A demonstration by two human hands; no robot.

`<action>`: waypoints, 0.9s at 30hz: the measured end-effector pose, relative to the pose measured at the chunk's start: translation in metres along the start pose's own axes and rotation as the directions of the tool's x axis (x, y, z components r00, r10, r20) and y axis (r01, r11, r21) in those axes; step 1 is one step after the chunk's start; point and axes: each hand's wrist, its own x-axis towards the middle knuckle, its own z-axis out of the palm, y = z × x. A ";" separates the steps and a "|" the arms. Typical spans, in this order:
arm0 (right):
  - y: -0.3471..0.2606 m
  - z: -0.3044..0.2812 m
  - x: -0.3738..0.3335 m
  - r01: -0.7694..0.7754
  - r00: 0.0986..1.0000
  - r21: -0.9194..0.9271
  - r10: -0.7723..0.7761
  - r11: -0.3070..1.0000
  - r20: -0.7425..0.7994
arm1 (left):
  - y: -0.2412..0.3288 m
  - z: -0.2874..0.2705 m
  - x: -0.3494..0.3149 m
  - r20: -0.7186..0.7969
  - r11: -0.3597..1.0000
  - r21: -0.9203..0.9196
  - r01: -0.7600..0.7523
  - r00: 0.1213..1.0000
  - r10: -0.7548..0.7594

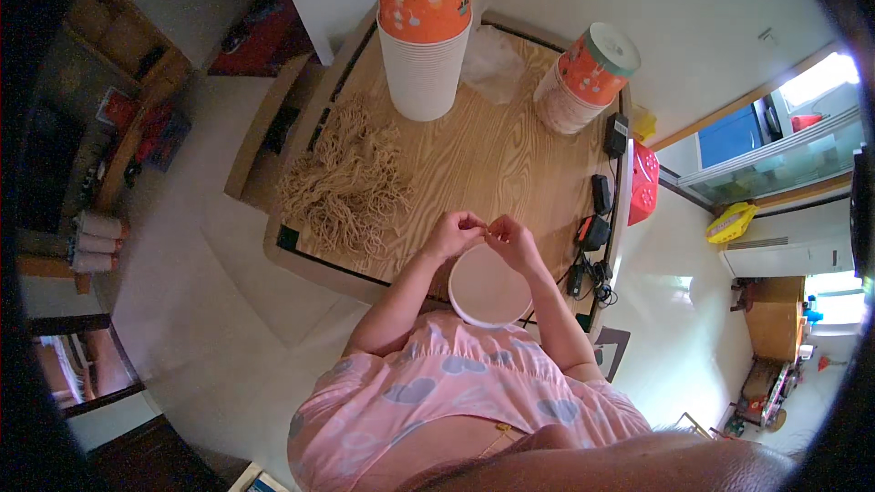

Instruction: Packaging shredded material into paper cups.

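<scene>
View from the head of a seated or standing person at a wood-grain table [497,159], with places given relative to the white bucket [492,285]. The white bucket, its round mouth facing the viewer, lies between the person's forearms, in front of the torso; its base is hidden, and whether it rests on the table cannot be told. Just beyond its far rim, the left hand [455,235] and the right hand [512,241] meet at the fingertips. The fingers of both are drawn in narrowly, as in a pinch; whether they are fully closed, or hold anything small, cannot be told.

Left of the white bucket and beyond it spreads a loose heap of beige twine [351,184]. Well beyond the bucket stands a tall stack of paper buckets [425,50], upside down, the uppermost orange with a green band. A shorter stack [588,79] of similar pattern stands farther to the right, with crumpled clear plastic [492,66] between the two. To the bucket's right lie black adapters [616,135] and tangled dark cables [602,283].
</scene>
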 end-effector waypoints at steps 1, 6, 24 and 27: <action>-0.005 -0.002 -0.001 -0.013 1.000 -0.081 0.013 0.997 0.000 | 0.002 0.000 0.000 -0.010 1.000 -0.021 -0.012 1.000 0.011; -0.009 -0.005 -0.001 -0.018 0.999 -0.166 0.011 0.986 -0.042 | 0.001 0.001 0.001 -0.018 0.990 -0.122 -0.074 0.997 0.073; 0.002 -0.009 -0.003 -0.044 0.999 -0.073 0.043 0.996 -0.015 | -0.009 0.009 0.004 0.003 0.991 -0.121 -0.061 0.998 0.062; -0.004 -0.010 -0.004 -0.089 0.996 -0.080 0.089 0.993 -0.011 | -0.003 0.010 0.001 -0.001 0.992 -0.110 -0.060 0.998 0.060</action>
